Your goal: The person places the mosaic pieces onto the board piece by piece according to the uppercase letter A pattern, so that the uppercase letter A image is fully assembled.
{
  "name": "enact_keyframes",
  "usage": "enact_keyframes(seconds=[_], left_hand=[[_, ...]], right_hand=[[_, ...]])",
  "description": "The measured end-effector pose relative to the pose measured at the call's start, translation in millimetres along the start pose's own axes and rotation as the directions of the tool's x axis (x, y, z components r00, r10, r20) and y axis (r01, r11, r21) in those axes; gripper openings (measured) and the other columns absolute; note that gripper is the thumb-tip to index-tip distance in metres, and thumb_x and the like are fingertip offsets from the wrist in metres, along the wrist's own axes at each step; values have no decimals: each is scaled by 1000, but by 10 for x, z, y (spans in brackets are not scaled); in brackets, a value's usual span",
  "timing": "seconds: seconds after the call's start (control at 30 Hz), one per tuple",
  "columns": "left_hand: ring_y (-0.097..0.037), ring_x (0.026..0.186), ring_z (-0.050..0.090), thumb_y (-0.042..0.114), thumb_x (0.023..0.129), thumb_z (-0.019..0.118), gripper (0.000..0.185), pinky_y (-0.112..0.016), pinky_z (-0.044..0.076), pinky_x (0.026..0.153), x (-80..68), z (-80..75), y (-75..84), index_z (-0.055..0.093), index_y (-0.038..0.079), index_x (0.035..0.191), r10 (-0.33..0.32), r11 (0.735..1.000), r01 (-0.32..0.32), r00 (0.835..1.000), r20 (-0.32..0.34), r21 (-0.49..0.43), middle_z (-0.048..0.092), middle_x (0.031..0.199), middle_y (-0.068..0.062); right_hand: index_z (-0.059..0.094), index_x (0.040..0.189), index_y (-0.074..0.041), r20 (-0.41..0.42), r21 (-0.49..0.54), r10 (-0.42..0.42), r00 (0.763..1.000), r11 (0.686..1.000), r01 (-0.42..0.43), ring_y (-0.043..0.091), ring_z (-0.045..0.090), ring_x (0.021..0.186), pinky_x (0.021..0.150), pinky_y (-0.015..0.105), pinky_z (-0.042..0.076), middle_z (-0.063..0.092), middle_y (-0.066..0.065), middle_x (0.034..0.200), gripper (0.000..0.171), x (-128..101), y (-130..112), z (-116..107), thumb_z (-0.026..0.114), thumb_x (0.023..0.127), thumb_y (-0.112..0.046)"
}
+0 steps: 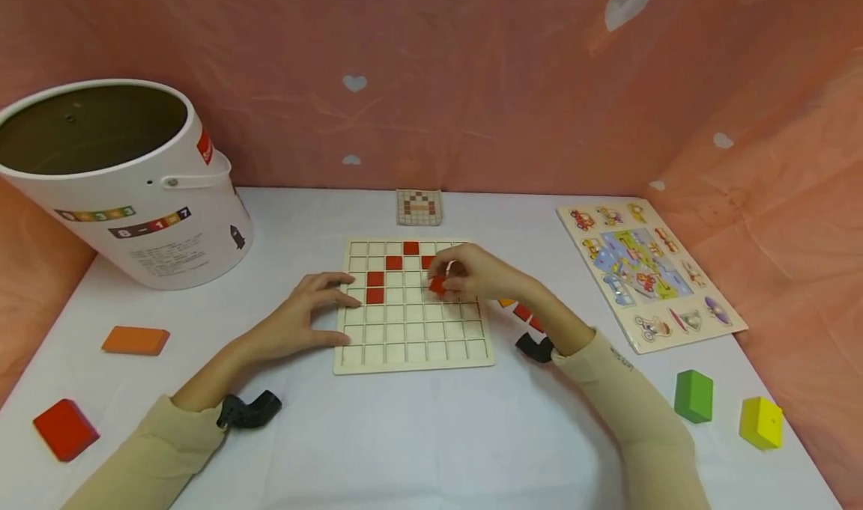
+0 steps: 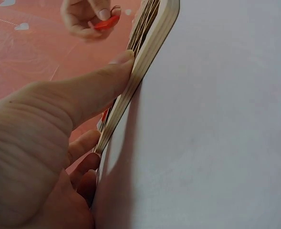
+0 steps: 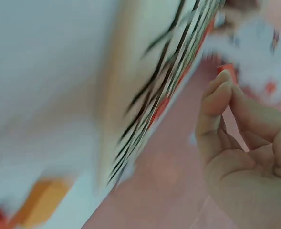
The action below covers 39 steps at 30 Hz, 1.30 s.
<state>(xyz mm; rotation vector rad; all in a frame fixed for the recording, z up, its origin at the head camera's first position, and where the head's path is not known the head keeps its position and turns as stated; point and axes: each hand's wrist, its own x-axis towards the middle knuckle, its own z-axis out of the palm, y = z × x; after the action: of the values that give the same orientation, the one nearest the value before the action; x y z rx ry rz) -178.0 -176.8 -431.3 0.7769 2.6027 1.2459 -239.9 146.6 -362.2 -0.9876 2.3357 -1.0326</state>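
1. At the far left edge of the worktop [image 1: 431, 435] lie a red block [image 1: 65, 428] and an orange block [image 1: 135, 340], well apart from the tilted white bucket [image 1: 128, 180] behind them.
2. The left hand [image 1: 306, 315] rests on the grid board [image 1: 411, 345] at its left edge, fingers [image 2: 97, 83] straight, thumb pressing the rim.
3. Bare white cloth lies open in front of the board.
4. The right hand [image 1: 475, 274] hovers over the board's right half, its fingers [image 3: 216, 95] pinching a red tile [image 1: 437, 285] just above the cells.
5. Loose tiles [image 1: 522, 311] lie beside the board's right edge.
6. The picture puzzle [image 1: 647, 270], a green block [image 1: 694, 395] and a yellow block [image 1: 762, 422] sit near the right edge.
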Motion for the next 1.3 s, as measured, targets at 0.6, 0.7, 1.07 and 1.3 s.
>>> enact_keyframes(seconds=[0.6, 0.7, 1.07, 1.3], left_hand=[[-36, 139, 27, 28, 77, 87, 47, -67, 23, 108, -4, -6, -11, 71, 13, 119, 11, 1000, -11, 1000, 4, 1, 41, 149, -12], [-37, 139, 26, 28, 77, 88, 48, -67, 23, 108, -4, -7, -11, 71, 13, 119, 10, 1000, -10, 1000, 3, 5, 41, 149, -12], [-37, 139, 26, 26, 78, 87, 47, -68, 23, 108, -13, -8, -7, 70, 11, 119, 14, 1000, -14, 1000, 2, 17, 41, 149, -14], [-37, 140, 26, 27, 78, 86, 47, -68, 22, 108, -7, -8, -3, 70, 12, 120, 11, 1000, -11, 1000, 7, 6, 40, 150, -13]], right_hand=[[64, 128, -2, 92, -293, -42, 995, 954, 67, 23, 56, 107, 90, 31, 49, 59, 10, 124, 32, 188, -377, 521, 61, 96, -2], [56, 141, -10, 124, -503, -24, 992, 861, 83, 30, 43, 133, 106, 46, 39, 46, 10, 147, 46, 34, -399, 520, 65, 98, -26], [23, 159, -21, 287, -666, 60, 956, 730, 154, 29, -6, 152, 115, 64, 2, 13, -5, 166, 88, -212, -389, 675, 56, 91, -66], [21, 160, -21, 286, -660, 63, 956, 736, 149, 28, -6, 152, 116, 64, 3, 13, -5, 166, 88, -134, -421, 707, 56, 92, -64]])
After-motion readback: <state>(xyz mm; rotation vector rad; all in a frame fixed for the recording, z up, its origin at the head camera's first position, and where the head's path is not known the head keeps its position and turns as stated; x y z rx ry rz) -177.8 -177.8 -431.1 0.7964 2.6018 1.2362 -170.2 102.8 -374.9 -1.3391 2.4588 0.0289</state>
